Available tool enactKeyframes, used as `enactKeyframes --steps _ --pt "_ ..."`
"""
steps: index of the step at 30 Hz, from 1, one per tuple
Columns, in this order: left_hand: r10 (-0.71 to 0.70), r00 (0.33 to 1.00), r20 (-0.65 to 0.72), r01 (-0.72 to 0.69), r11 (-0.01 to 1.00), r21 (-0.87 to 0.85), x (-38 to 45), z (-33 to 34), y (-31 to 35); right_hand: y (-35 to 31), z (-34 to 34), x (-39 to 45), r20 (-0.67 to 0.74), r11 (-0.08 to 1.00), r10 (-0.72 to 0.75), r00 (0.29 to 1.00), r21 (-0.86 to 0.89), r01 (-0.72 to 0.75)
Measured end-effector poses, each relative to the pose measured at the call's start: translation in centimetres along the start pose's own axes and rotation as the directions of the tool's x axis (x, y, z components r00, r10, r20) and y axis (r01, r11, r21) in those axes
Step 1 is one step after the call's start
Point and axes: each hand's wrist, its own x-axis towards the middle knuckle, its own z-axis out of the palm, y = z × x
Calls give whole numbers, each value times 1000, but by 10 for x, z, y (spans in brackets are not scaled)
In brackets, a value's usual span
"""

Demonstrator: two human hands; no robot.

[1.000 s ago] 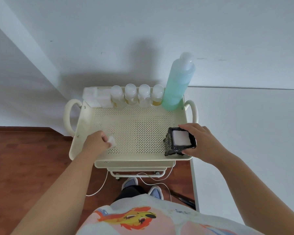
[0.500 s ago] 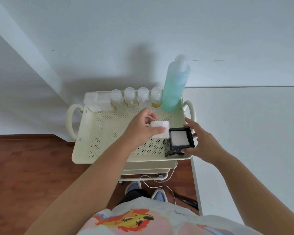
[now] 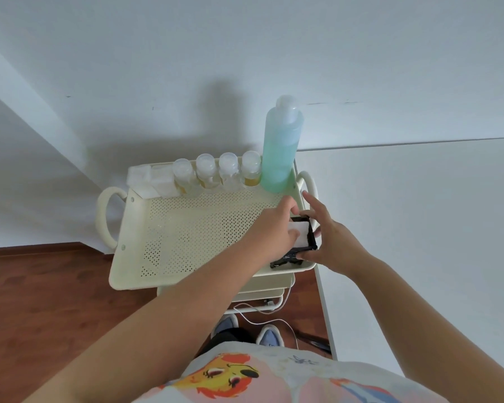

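Note:
A small black open-topped box [image 3: 300, 251] stands at the front right corner of a cream perforated cart tray [image 3: 186, 237]. My right hand [image 3: 329, 239] holds the box by its right side, thumb at the front and fingers at the back. My left hand [image 3: 277, 228] pinches a white pad [image 3: 300, 235] and has it at the mouth of the box, on top of the white filling inside. My left fingers hide part of the box's rim.
Along the tray's back edge stand several small clear bottles [image 3: 213, 174] with yellowish liquid, a tall blue-green bottle [image 3: 281, 146] and a stack of white pads [image 3: 152, 181]. A white table [image 3: 419, 228] adjoins the cart on the right. A white cable [image 3: 262, 315] trails on the wooden floor.
My left hand picked up a white pad from the tray's front left, carried it rightward across the tray and brought it down onto the black box. My right hand stayed on the box.

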Motion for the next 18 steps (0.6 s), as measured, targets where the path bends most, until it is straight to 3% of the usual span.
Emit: enactKeyframes --steps 5,11,14,18 --pt "127 992 -18 -125 988 86 -3 3 4 1 0 0 -1 1000 3 1000 -7 -3" --pt "246 961 -130 -179 905 386 -16 2 -5 2 0 0 0 1000 29 1000 4 -29" --pt "323 940 -109 -238 852 467 -27 6 -7 2 -1 1 3 1000 27 1000 -16 -27" --pt "267 963 -29 -197 777 598 -35 15 -13 4 -1 2 18 997 42 999 -60 -41"
